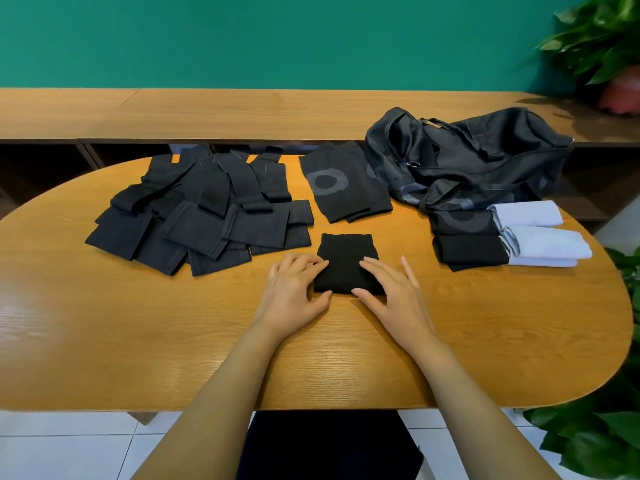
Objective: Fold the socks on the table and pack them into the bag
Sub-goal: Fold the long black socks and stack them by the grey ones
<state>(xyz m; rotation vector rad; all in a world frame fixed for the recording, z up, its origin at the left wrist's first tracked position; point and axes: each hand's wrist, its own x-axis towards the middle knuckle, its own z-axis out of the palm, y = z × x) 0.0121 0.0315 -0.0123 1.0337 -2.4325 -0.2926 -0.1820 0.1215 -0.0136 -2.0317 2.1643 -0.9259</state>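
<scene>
Pressing down on the folded black sock [347,263], both your hands lie relaxed, not clenched. It sits at the middle of the table [104,323], square to you. Your left hand [294,294] meets its left side, fingertips on the left edge and thumb at the near-left corner. Your right hand [393,294] covers the right part, fingers spread flat over the cloth and thumb on the near edge.

To the left, the pile of unfolded dark socks [201,209] comes just beside the sock's far-left corner. Beyond it lie the ring-patterned socks [343,183], apart from the far edge. On the right, the folded black socks [467,239] and folded white socks [540,233] lie side by side, a strip of bare wood between them and your right hand. The black bag [467,161] sits slumped behind them, hanging over the table's far right edge; its mouth may face left, though the dark mesh makes that hard to read. Bare wood runs from your wrists to the near edge.
</scene>
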